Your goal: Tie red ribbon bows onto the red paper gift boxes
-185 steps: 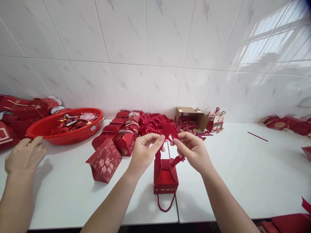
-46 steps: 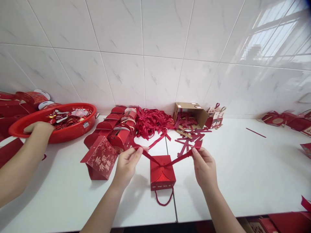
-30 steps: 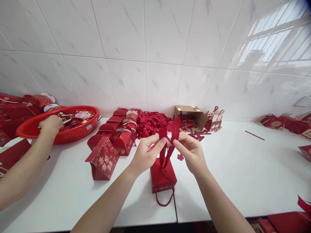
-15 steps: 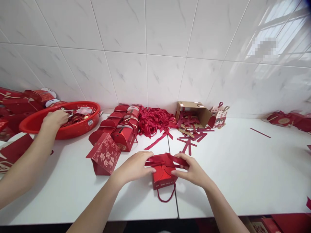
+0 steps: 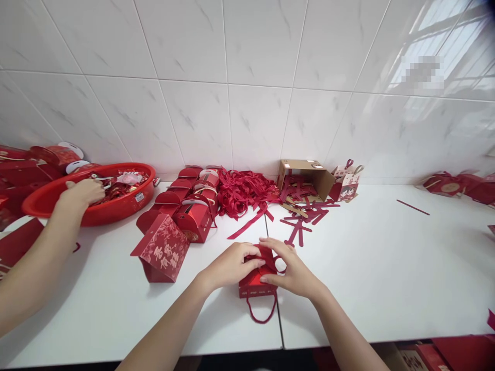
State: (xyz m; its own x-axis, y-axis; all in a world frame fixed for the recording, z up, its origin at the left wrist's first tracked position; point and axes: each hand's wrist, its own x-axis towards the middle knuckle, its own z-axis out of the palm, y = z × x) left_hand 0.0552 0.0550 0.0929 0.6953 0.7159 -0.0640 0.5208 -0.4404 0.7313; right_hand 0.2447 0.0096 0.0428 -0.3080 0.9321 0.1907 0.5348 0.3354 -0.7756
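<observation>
A small red gift box lies on the table in front of me, its dark red cord handle looped toward me. My left hand is closed over the top of the box, thumb and fingers pinched on the red ribbon there. From the other side my right hand bends over the box, its thumb on the top and its fingers around the ribbon, part of which curves out as a loop. My fingers hide most of the knot area.
A co-worker's hand reaches into a red basin of wrapped sweets. Red boxes, a printed box, a ribbon heap and a cardboard box spilling strips stand behind. More red boxes sit right.
My hands have drawn together over the box top, the left moving right and the right moving left. The ribbon ends that spread sideways are now gathered under my fingers.
</observation>
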